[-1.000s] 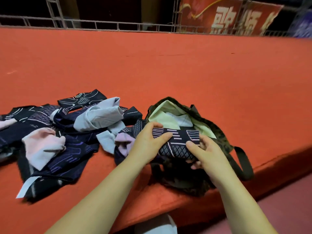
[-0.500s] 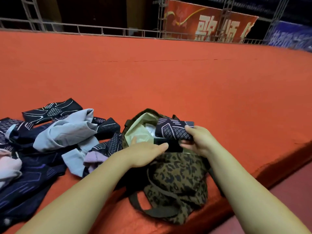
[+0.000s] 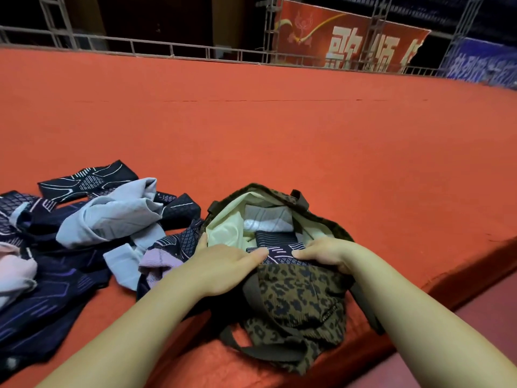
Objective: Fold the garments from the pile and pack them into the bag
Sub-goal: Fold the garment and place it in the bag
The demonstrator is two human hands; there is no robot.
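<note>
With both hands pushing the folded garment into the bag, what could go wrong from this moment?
1. The leopard-print fabric bag lies at the edge of the orange platform; pressing may tip it off.
2. The left hand and right hand press the folded dark patterned garment in; it may unfold or bunch.
3. The bag's soft mouth might close over it.

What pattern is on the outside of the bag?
Leopard print, dark spots on brown, on the bag; the head view shows it best.
</note>
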